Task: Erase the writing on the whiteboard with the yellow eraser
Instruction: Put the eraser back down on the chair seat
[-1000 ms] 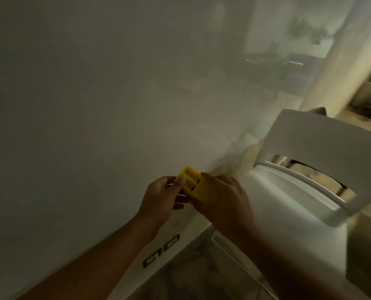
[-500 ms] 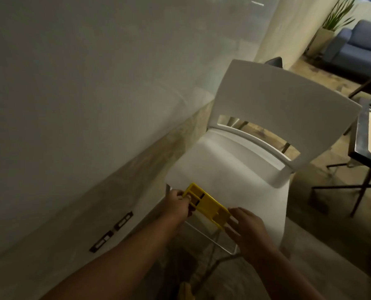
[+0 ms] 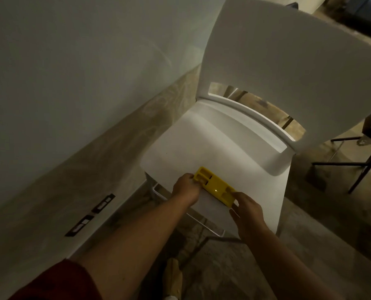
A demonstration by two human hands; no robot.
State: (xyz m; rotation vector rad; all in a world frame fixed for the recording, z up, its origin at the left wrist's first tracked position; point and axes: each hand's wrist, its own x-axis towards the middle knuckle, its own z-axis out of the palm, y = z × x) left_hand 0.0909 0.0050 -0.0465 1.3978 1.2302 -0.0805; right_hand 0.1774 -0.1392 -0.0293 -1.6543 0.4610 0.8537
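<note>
The whiteboard (image 3: 61, 72) fills the ten o'clock side and shows no writing in view. A white chair (image 3: 223, 152) stands at two o'clock. Over the seat's front edge, near six o'clock of it, the yellow eraser (image 3: 215, 186) is pinched at both ends: left hand (image 3: 185, 189) on its nine o'clock end, right hand (image 3: 248, 210) on its four o'clock end. Let go so close to the edge, it could tip off onto the floor.

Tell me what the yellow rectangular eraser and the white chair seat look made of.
Yellow rectangular eraser: looks like glossy hard plastic, with moulded recesses and a small specular glint. White chair seat: probably smooth moulded plastic with a satin finish, one continuous curved shell.
</note>
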